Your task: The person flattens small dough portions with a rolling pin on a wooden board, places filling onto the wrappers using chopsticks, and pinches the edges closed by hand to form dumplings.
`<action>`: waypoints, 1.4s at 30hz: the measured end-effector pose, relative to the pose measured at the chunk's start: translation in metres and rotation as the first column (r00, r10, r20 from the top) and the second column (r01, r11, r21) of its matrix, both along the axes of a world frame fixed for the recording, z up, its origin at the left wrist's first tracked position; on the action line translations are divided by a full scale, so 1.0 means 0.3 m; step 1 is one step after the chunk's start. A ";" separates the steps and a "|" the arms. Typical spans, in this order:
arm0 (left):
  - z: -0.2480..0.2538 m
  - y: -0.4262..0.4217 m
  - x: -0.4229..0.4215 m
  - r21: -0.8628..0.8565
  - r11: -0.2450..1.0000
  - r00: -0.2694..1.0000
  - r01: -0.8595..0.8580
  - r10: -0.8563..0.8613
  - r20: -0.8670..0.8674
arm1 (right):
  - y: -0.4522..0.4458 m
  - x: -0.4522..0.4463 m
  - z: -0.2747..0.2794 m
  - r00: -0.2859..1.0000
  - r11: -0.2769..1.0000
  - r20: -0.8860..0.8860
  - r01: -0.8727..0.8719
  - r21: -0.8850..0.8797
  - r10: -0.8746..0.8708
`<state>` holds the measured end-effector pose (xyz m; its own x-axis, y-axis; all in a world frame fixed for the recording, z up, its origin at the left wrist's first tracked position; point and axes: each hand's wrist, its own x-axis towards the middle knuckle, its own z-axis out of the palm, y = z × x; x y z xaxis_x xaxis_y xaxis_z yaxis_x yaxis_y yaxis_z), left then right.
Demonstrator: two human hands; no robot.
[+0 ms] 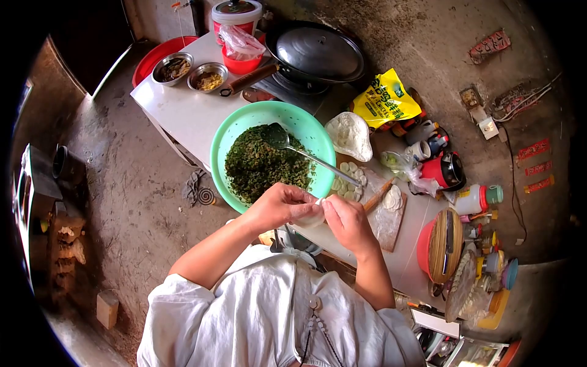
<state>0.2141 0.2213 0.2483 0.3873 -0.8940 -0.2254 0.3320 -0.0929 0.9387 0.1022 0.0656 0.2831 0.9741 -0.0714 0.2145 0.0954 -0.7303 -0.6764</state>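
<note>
Both hands meet at the near right edge of a green bowl (219, 160), pinching a small piece of white dough (313, 215) between them. My left hand (282, 207) is closed on its left side, thumb and fingers together. On its right side my right hand (347, 219) is closed with thumb and forefinger at the dough's top edge. Chopped green filling (263, 165) lies in the bowl, and a metal spoon (321, 162) rests in it, its handle over the right rim. Flat dough rounds (348, 183) sit right of the bowl, beside a rolling pin (378, 196) and a floured board (387, 227).
A lidded black wok (318, 52) stands behind the bowl, near two small metal bowls (208, 77) of food. Right of it are a bag of flour (348, 136), a yellow packet (385, 101), bottles and jars. A woven round container (444, 246) stands at the right.
</note>
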 end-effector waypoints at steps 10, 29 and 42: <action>0.006 0.014 0.006 -0.009 0.995 0.990 0.099 -0.097 0.099 | 0.001 0.008 -0.004 0.995 0.995 -0.032 -0.099 -0.020 0.099; -0.009 -0.010 -0.056 -0.241 0.965 0.986 -0.103 0.066 -0.155 | 0.008 -0.033 -0.037 0.990 0.989 0.048 0.132 0.065 -0.136; -0.010 -0.016 -0.069 -0.282 0.910 0.938 -0.303 0.232 -0.258 | 0.007 -0.034 -0.061 0.989 0.998 0.135 0.048 0.037 -0.052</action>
